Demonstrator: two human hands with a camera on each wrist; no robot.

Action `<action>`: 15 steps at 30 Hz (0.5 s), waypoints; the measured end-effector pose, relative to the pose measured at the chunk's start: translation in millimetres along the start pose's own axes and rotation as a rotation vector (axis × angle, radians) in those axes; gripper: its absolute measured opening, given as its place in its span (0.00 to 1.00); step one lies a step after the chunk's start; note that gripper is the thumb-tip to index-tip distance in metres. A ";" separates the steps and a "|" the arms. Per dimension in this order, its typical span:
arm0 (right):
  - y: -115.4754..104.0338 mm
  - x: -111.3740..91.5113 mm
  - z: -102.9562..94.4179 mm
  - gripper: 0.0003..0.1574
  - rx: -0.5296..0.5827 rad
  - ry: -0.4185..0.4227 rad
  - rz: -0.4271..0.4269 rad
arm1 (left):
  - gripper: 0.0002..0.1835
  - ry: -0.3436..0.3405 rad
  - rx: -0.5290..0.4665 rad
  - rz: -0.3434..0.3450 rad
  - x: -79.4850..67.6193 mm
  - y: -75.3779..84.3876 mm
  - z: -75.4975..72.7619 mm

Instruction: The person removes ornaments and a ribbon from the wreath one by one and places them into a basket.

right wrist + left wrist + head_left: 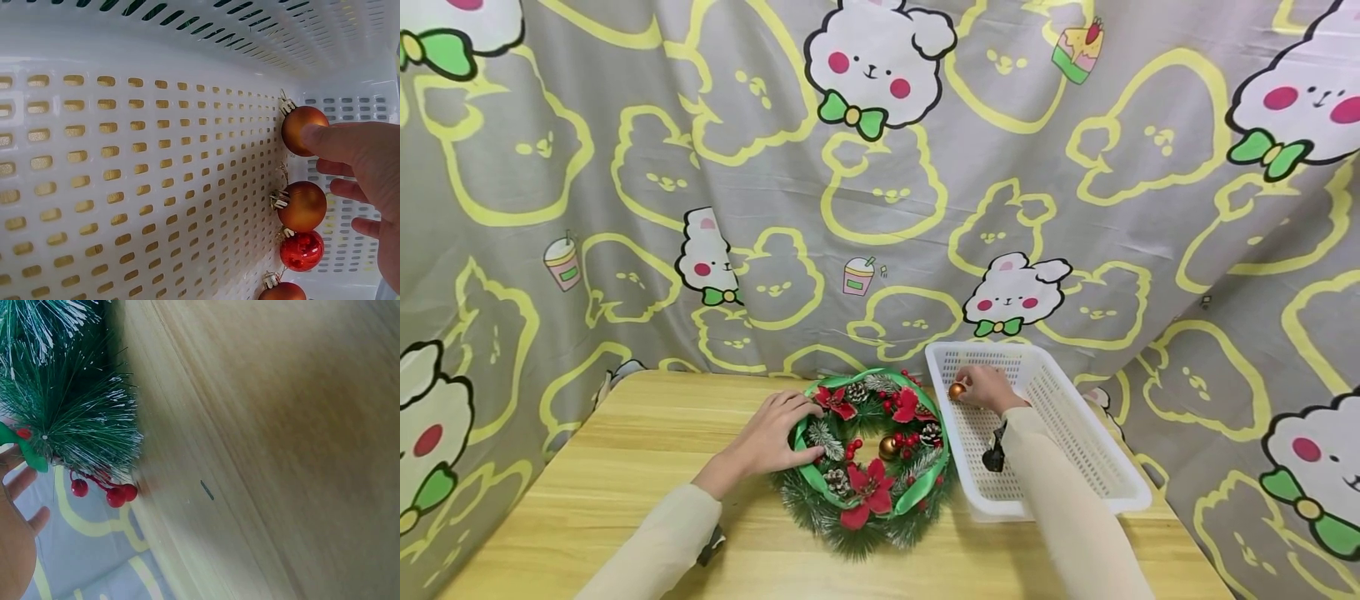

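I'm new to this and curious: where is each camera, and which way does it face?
Head: looks forward and down from the head at the table, wreath and white basket; sleeves, left hand and right hand show.
Left wrist: from that wrist, looks at the wreath's edge and the table; part of the left hand shows.
Right wrist: from that wrist, looks into the basket; the right hand shows, holding a copper bauble.
Shared: head and right wrist both show the right hand, the basket and that bauble.
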State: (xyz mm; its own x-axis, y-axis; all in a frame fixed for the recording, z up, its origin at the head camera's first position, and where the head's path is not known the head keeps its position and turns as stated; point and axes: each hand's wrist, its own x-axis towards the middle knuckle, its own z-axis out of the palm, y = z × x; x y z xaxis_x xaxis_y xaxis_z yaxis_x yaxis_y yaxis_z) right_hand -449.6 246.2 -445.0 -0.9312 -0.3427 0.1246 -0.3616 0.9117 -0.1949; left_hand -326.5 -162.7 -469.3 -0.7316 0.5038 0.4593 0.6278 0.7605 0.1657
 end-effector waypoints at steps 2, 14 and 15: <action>-1.4 -1.0 -2.0 0.18 0.014 -0.009 0.006 | 0.28 -0.001 0.000 -0.001 -0.1 0.0 0.2; -0.2 1.4 -7.6 0.21 0.025 -0.032 0.028 | 0.28 0.011 -0.001 -0.005 -1.4 -0.1 1.2; -0.4 2.0 -9.0 0.21 0.024 -0.031 0.026 | 0.28 0.010 0.001 -0.005 -1.6 -0.1 1.2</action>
State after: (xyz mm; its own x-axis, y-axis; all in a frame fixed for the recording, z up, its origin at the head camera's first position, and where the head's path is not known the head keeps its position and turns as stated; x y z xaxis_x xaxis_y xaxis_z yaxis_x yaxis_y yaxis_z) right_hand -450.8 247.3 -435.9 -0.9411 -0.3262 0.0888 -0.3380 0.9149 -0.2209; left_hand -325.7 -163.1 -471.1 -0.7322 0.4956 0.4671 0.6237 0.7636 0.1674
